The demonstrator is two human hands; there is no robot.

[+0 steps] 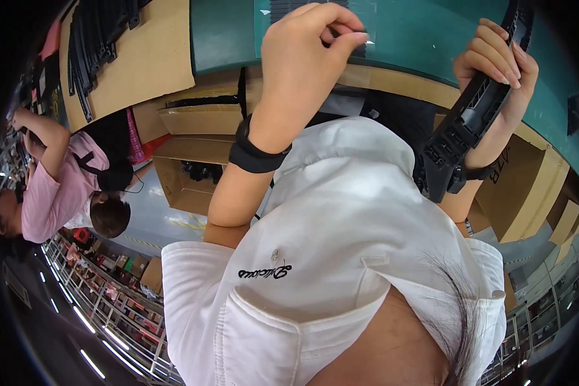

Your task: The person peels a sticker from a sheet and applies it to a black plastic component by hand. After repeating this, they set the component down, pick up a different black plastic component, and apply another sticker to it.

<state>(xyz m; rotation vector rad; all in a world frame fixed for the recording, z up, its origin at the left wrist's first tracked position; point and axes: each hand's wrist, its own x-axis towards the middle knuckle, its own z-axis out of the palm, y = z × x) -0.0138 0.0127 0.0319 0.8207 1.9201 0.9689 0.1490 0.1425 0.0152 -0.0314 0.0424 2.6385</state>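
Observation:
My right hand [500, 64] is wrapped round a long black plastic part [464, 121]. This part is tilted, its upper end over the green table [418, 32] and its wider, slotted lower end hanging beside my shirt. My left hand [312, 48] is raised at the table's near edge, with thumb and forefinger pinched together. A tiny dark edge shows at those fingertips, too small to name. Just beyond the left hand, a sheet with rows of small dark grey strips [289, 9] lies on the table, partly covered by the hand.
Several curved black strips [96, 48] lie on a cardboard sheet [157, 55] at the upper left. Under the table are an open cardboard box [180, 186] with black parts and another carton [521, 186] at right. A person in pink [58, 186] is at the left.

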